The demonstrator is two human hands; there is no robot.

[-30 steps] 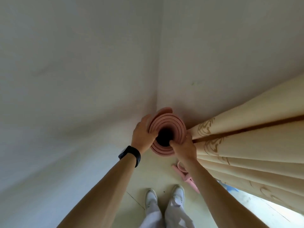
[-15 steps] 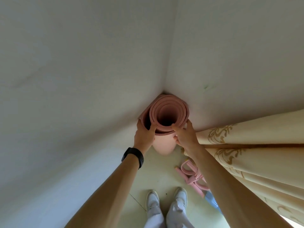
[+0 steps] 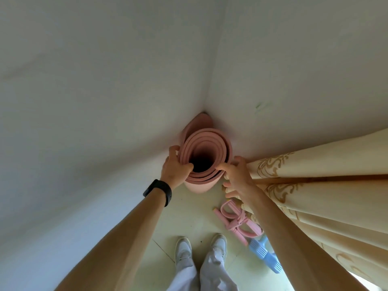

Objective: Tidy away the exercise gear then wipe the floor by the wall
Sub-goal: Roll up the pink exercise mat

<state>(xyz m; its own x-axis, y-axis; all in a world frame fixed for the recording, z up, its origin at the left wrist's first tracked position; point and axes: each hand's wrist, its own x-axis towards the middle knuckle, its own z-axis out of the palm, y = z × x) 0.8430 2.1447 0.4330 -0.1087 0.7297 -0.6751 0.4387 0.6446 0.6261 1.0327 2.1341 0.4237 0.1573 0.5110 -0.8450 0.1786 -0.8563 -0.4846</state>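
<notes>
Rolled pink foam exercise mat (image 3: 206, 152) stood upright in wall corner (image 3: 210, 85). Top rim gripped by left hand (image 3: 175, 170), thumb hooked inside roll; opposite rim pinched by right hand (image 3: 236, 175). Pink looped pedal puller (image 3: 235, 221) lain on floor beside cream curtain (image 3: 325, 185).

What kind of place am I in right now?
Most likely a room in a home, at its corner: two plain white walls meet, a long cream curtain with gold scrollwork hangs on the right, and a rolled yoga mat stands on the pale tiled floor.
</notes>
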